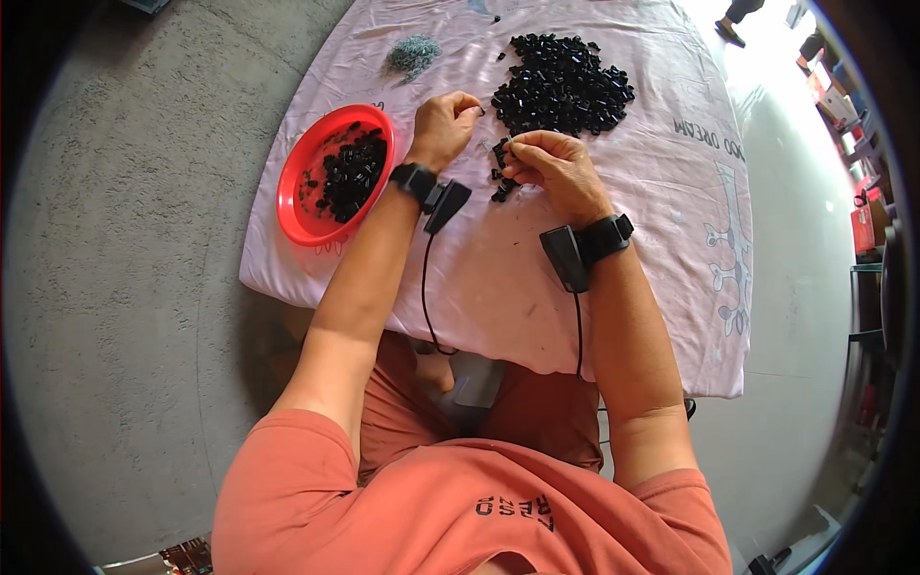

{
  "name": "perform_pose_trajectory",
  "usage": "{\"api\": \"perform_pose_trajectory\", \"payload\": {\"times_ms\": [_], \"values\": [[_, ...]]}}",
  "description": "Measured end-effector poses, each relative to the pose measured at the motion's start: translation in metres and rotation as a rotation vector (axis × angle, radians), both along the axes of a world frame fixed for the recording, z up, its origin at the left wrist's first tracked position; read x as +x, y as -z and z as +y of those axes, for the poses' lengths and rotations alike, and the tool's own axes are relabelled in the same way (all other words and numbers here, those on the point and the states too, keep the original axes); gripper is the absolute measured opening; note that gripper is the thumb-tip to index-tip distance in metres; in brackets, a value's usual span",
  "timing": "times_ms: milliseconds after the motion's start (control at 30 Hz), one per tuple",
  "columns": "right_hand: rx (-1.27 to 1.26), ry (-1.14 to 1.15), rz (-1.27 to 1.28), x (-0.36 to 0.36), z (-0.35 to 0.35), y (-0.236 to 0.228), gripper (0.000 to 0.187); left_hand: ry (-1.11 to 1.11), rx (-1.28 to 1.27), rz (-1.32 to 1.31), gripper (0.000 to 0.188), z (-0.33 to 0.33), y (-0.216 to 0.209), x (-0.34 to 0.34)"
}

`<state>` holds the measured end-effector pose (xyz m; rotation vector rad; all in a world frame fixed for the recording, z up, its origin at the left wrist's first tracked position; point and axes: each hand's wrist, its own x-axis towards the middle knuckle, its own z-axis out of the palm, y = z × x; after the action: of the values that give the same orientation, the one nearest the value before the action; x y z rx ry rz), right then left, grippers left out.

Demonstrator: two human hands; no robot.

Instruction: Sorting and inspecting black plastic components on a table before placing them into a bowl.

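Note:
My left hand [445,131] is raised over the cloth between the red basin and the big black pile. Its thumb and fingers are pinched, and a tiny dark bit shows at the tips, too small to name. Beside the small group of black pieces [501,184], my right hand [561,172] is closed in a pinch. A thin pale sliver shows at its fingertips, but I cannot tell what it is. Just beyond both hands lies a large pile of small shiny black pieces [563,84]. The red basin [286,206] to the left holds more black pieces [353,177].
A heap of small silvery grey pieces [414,57] lies at the far left of the pink cloth [661,249]. Each wrist wears a black strapped device with a hanging cable [425,287]. Shelves with goods [867,230] line the right side. Another person's foot [730,34] shows at the far right.

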<state>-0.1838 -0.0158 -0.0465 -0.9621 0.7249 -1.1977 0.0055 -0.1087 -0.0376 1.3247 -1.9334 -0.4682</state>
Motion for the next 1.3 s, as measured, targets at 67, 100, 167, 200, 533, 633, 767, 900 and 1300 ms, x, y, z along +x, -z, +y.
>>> {"api": "perform_pose_trajectory", "payload": {"times_ms": [67,100,167,200,533,633,767,900,1300], "values": [[-0.004,0.004,-0.002,0.001,0.0,0.002,0.017,0.161,0.214,0.244,0.015,0.028,-0.02,-0.002],[-0.007,0.004,0.012,-0.001,0.0,0.003,0.017,0.239,0.323,0.366,0.017,0.041,-0.027,-0.003],[-0.021,-0.008,0.034,0.0,-0.001,0.003,0.017,0.259,0.308,0.388,0.017,0.061,-0.034,-0.003],[-0.023,-0.011,0.042,0.0,-0.001,0.002,0.017,0.271,0.302,0.4,0.017,0.068,-0.036,-0.005],[-0.077,-0.053,0.11,0.006,0.002,-0.001,0.02,0.193,0.244,0.286,0.017,0.086,-0.042,-0.003],[-0.084,-0.053,0.122,0.006,0.002,0.0,0.021,0.194,0.243,0.261,0.017,0.087,-0.042,-0.003],[-0.079,-0.014,0.13,0.008,0.002,0.0,0.019,0.166,0.136,0.268,0.012,0.092,-0.042,-0.01],[-0.077,-0.004,0.111,0.011,0.0,0.003,0.017,0.133,0.13,0.199,0.012,0.094,-0.042,-0.011],[-0.09,-0.032,0.065,0.012,0.0,0.002,0.019,0.115,0.161,0.195,0.014,0.095,-0.039,-0.008]]}}
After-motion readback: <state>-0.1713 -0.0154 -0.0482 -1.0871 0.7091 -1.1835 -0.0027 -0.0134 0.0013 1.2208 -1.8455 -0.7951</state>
